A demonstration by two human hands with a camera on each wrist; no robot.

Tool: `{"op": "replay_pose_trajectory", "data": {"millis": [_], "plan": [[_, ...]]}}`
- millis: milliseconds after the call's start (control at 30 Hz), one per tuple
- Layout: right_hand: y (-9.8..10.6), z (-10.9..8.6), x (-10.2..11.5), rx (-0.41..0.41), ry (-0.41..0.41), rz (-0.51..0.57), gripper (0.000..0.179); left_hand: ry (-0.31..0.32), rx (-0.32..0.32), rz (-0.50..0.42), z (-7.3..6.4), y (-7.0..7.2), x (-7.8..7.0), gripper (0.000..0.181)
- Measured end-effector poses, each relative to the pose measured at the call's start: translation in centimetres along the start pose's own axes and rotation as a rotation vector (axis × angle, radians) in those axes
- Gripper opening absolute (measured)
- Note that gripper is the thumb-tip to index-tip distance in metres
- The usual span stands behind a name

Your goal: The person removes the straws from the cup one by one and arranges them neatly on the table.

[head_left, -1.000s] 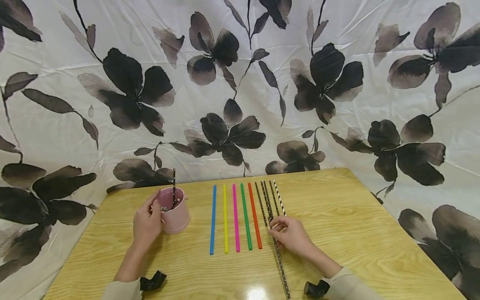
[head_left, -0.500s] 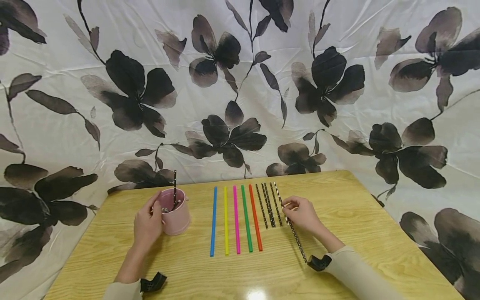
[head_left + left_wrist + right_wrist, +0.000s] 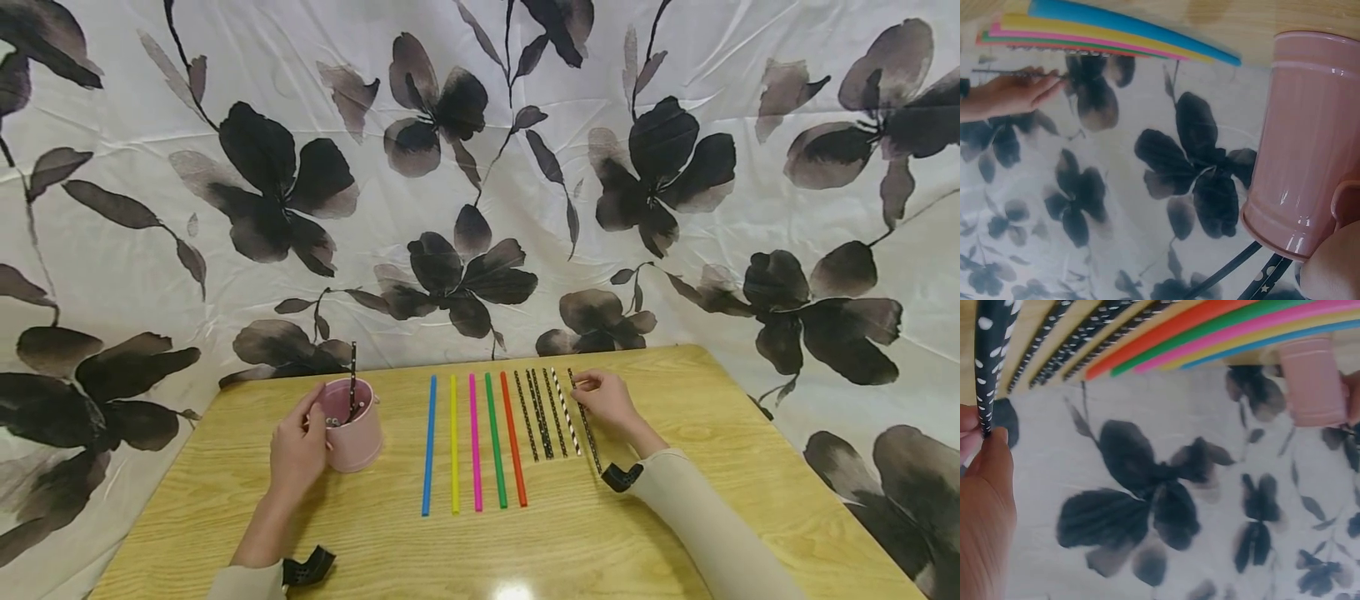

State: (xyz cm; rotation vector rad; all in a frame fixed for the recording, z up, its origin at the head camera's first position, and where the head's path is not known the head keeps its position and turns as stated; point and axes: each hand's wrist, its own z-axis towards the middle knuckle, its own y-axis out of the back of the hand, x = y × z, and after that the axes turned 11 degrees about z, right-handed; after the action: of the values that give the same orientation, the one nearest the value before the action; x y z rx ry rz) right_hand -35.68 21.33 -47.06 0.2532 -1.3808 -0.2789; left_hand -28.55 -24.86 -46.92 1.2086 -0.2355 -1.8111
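Observation:
My left hand point(image 3: 298, 446) grips the side and rim of a small pink bucket point(image 3: 357, 446) on the table's left. A black straw with white marks point(image 3: 353, 367) stands up out of the bucket, with small pale bits inside. In the right wrist view, my right hand point(image 3: 990, 506) pinches a black straw with white dots point(image 3: 990, 362) between thumb and finger. From the head view, this straw lies close over the wood, right of a black-and-white striped straw point(image 3: 566, 412), its near end beside the wrist camera.
Left of the striped straw run several black patterned straws point(image 3: 540, 417), then red point(image 3: 513, 442), green point(image 3: 496, 442), pink point(image 3: 476, 442), yellow point(image 3: 454, 442) and blue point(image 3: 429, 442) straws. A floral cloth point(image 3: 465, 167) hangs behind the wooden table point(image 3: 375, 542).
My right hand has carried the dotted black straw right and away from me, past the striped straw to the row's right end. My left hand keeps its grip on the bucket.

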Motion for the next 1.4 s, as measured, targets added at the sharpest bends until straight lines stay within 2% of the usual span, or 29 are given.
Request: {"op": "replay_pose_trajectory", "data": {"millis": [333,633,900,1400], "plan": [[-0.5,2.6,-1.3,-0.035,-0.068,0.058,0.029,-0.001,0.001,-0.006,-0.1,0.0,-0.1,0.036],[-0.6,3.2,-1.6,-0.043,-0.064,-0.011,0.029,-0.024,-0.012,0.007,0.0,-0.1,-0.1,0.036],[-0.7,3.5,-2.3,-0.049,-0.096,-0.011,0.027,-0.026,-0.016,0.024,0.0,0.1,-0.2,0.036],[-1.3,3.6,-2.5,-0.111,-0.021,-0.116,0.025,0.003,-0.013,0.023,0.0,0.0,0.1,0.035]]}}
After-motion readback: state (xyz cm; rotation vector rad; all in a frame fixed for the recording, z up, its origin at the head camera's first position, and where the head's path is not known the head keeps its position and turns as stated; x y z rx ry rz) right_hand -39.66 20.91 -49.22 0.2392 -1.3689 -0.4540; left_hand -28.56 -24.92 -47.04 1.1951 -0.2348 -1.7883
